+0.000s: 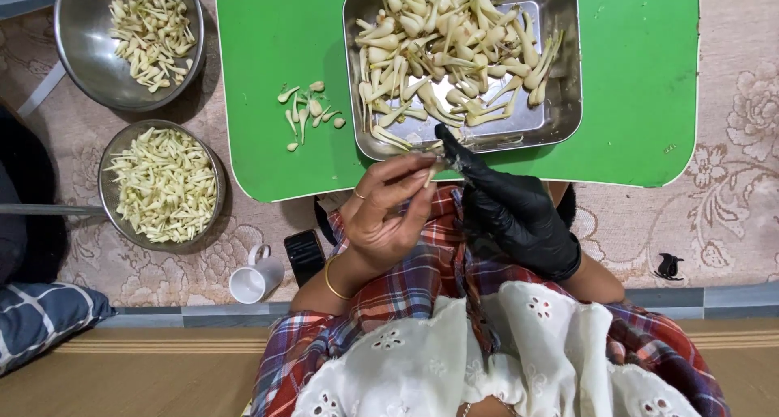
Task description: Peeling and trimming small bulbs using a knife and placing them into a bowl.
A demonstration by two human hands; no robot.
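Right now my left hand (388,210) is bare and pinches one small pale bud (430,172) between thumb and fingers, just above the near edge of the green board (268,76). My right hand (511,206), in a shiny black glove, is closed around something thin and points at that same bud; I cannot tell what the thin thing is.

Lots of buds still lie heaped in the square metal tray (568,76) on the board, so I think much work is left. They are long, smooth and cream-coloured, fat at one end. A little loose bunch of bits (307,113) sits on the board beside the tray.

Some work looks done. On the patterned mat to my left stand two round metal bowls. The near bowl (109,194) is full of thin pale sticks. The far bowl (77,52) holds shorter, plumper pieces and is less full.

A white cup (253,281) and a dark phone (305,255) lie by my checked sleeve.
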